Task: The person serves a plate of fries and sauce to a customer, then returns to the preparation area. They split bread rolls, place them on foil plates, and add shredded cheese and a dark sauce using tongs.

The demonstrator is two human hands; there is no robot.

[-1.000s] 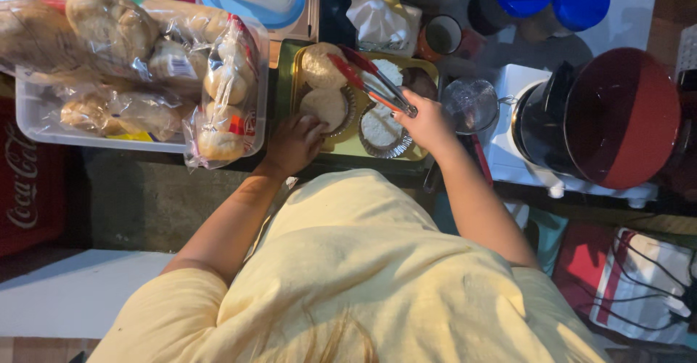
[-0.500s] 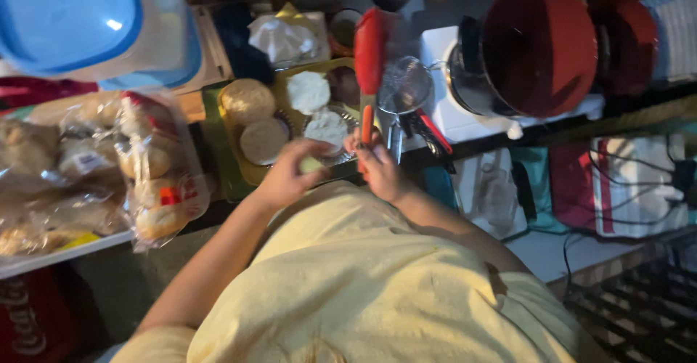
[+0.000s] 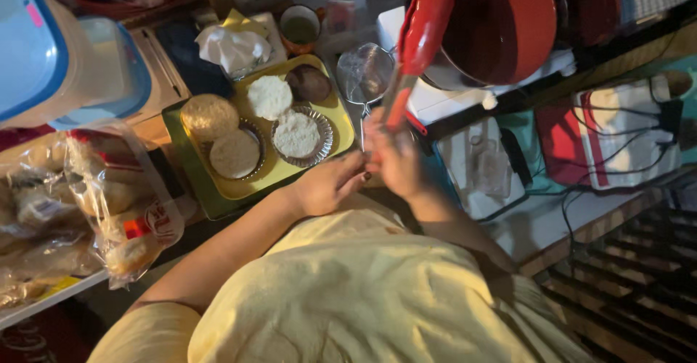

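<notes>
We see patties [image 3: 270, 96] on a tray [image 3: 218, 196], bagged buns [image 3: 109, 210] left, a strainer [image 3: 365, 72] and pot [image 3: 508, 25] right.

tongs [image 3: 421, 36]: red | tray [image 3: 218, 196]: yellow | pot [image 3: 508, 22]: red | shirt [image 3: 363, 298]: pale yellow

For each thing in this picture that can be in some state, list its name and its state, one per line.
right hand: gripping the red tongs
red tongs: held up, tilted
left hand: beside the right hand, at the tray's edge
yellow tray: holding breaded patties
foil cup: filled with crumbs
wire strainer: empty
bread bags: full
</notes>
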